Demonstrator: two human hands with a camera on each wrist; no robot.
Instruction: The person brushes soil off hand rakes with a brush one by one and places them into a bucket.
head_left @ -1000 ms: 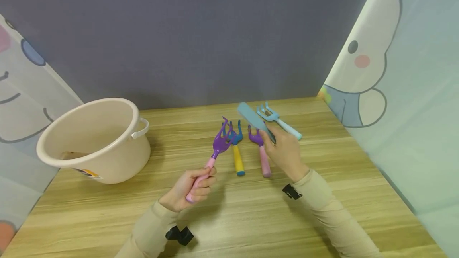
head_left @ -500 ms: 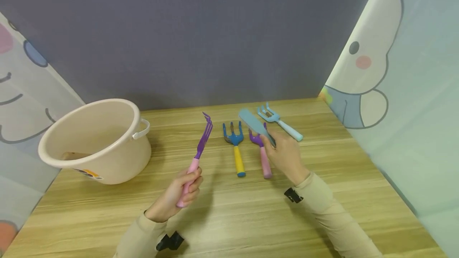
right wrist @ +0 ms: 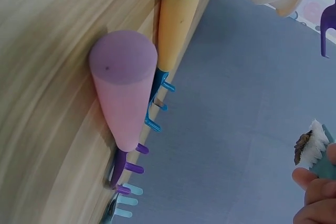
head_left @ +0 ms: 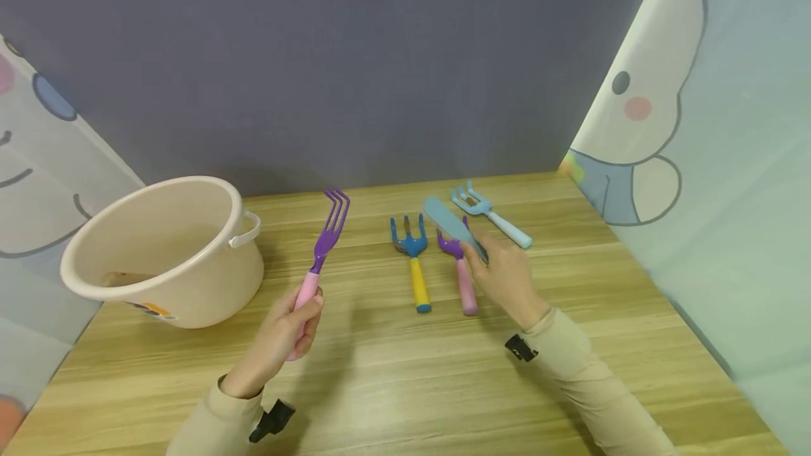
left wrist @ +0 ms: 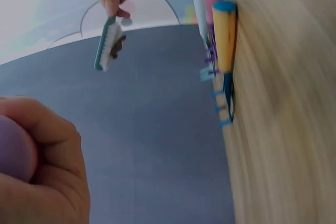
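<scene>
We see the left hand (head_left: 281, 333) wrapped around the pink handle (head_left: 307, 288) of a purple garden rake (head_left: 327, 241), held above the table (head_left: 380, 385). The right hand (head_left: 507, 276) grips a bristled brush (head_left: 448, 218) over a purple cultivator (head_left: 466, 288); farther lies a pale-blue cultivator (head_left: 510, 229).

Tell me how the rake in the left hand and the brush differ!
The hand rake has bent purple prongs; the brush has white bristles. The hand rake's handle is pink, while the brush's back is teal. The left hand holds the hand rake, the right hand the brush. Both are held up.
</scene>
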